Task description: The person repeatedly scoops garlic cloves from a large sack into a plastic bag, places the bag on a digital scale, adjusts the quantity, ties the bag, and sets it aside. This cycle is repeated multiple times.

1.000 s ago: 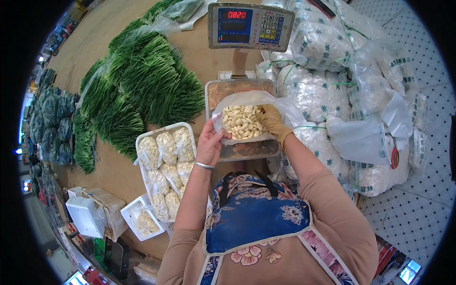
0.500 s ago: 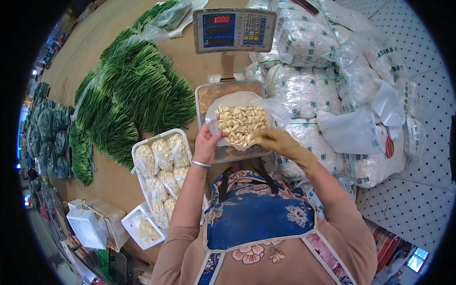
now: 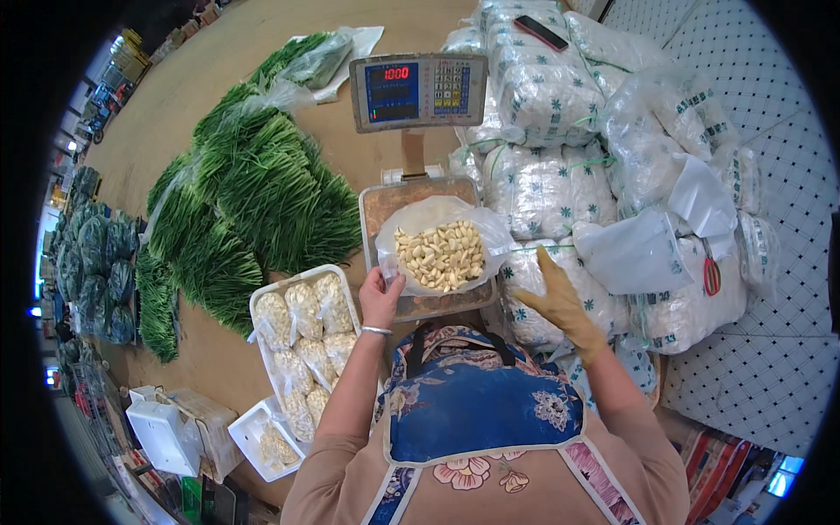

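You're pinching the plastic bag's (image 3: 418,213) rim with left fingers (image 3: 381,296), likely keeping its mouth open; pale cloves (image 3: 442,255) are sitting inside, over the scale pan (image 3: 442,305). Gloved right hand (image 3: 560,300): fingers spread, holding nothing.

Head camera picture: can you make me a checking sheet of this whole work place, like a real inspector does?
Surface: scale pan, with the bag resting on it.
Job's things: bag open at the top, pale cloves inside; display lit with red digits.
Clutter: phone lying on the packs; tray of filled bags.
Hands: bare left hand holds the bag's edge; gloved right hand spread, apart from the bag.
Cables: nothing seen.
Surroundings: greens to the left, packs stacked to the right, tiled floor beyond.
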Demonstrator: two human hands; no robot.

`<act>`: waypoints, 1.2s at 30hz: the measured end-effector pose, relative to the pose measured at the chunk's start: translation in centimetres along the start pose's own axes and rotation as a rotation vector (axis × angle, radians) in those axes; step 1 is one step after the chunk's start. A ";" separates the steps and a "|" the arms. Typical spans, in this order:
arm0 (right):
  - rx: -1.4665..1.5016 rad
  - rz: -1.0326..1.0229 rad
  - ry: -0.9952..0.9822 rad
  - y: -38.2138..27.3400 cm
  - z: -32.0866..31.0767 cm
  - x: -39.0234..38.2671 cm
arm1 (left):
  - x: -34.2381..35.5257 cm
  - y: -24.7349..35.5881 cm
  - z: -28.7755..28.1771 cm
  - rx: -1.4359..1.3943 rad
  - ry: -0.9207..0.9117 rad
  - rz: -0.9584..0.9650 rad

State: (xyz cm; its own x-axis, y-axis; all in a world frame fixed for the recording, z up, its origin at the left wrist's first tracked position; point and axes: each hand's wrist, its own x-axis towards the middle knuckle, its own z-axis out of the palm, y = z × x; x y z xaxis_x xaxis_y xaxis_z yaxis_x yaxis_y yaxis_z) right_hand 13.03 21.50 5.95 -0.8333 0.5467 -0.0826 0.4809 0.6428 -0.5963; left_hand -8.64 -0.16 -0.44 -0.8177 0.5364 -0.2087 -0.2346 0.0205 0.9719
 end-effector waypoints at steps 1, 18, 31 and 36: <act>0.034 -0.019 0.063 -0.6 1.3 1.5 | 0.0 -0.3 -0.1 -0.017 0.025 -0.002; 0.843 -0.099 0.164 -8.8 -1.7 7.1 | 3.0 10.7 -1.3 -0.215 0.095 0.471; 0.124 -0.933 0.149 -13.5 -1.0 8.2 | 1.0 6.2 2.0 0.422 -0.603 0.243; 0.345 -0.506 0.239 -12.1 -0.3 10.5 | 2.9 4.3 4.1 0.556 -0.433 0.189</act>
State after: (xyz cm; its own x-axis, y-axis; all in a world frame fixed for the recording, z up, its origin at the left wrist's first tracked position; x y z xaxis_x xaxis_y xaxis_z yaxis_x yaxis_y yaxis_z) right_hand -1.41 19.65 12.55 -0.8308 0.3517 0.4313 -0.1030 0.6645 -0.7402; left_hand -9.86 4.91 3.62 -0.5098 0.8564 -0.0821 0.2854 0.2585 0.9229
